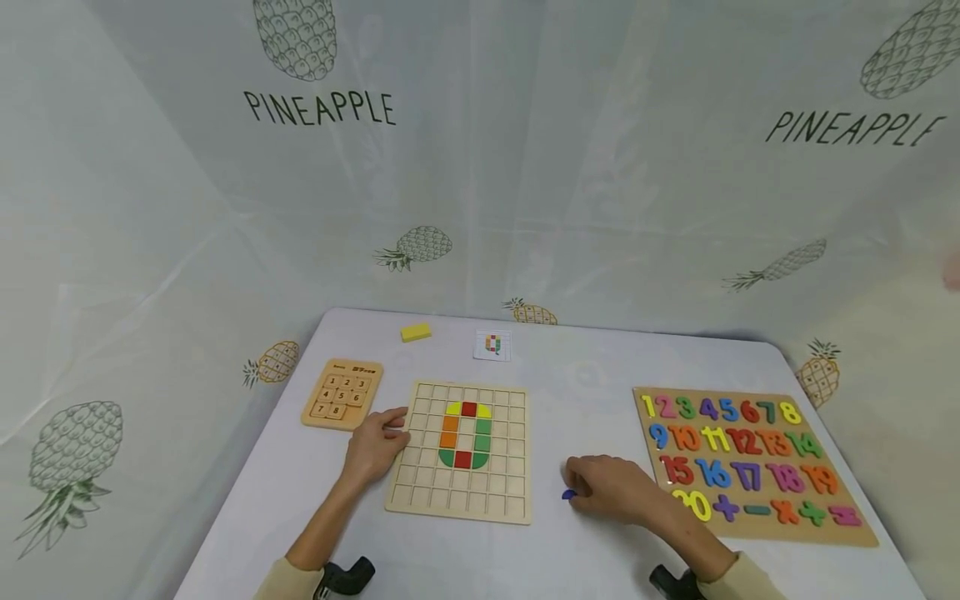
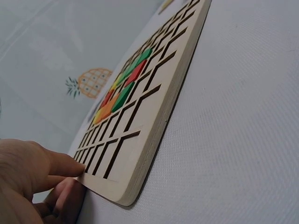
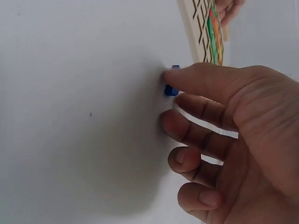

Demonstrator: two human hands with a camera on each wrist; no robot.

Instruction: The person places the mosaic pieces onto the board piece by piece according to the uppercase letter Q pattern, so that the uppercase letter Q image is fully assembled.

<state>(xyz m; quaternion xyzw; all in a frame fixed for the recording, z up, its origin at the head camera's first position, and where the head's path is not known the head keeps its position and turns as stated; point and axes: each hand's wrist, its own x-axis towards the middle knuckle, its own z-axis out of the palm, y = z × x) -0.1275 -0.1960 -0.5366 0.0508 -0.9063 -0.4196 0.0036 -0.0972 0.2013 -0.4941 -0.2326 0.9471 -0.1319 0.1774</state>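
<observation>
On the table lies a light wooden grid board (image 1: 495,494), set with red, yellow, orange and green pieces in a closed ring. My left hand (image 1: 376,447) holds the board's left edge, one fingertip on its rim in the left wrist view. To the right of the board, my right hand (image 1: 611,487) pinches a small blue piece (image 3: 172,88) between thumb and forefinger, low over the white tabletop. Its other fingers are bent and hold nothing. The fingers hide part of the blue piece. Behind the board lies a small card (image 1: 492,346) with a similar coloured figure.
A wooden number puzzle (image 1: 342,395) lies left of the board. At the right, a board of coloured numbers and signs (image 1: 750,533) sits close to my right forearm. A yellow block (image 1: 416,332) is near the back edge. A pineapple-printed curtain (image 1: 525,183) hangs behind.
</observation>
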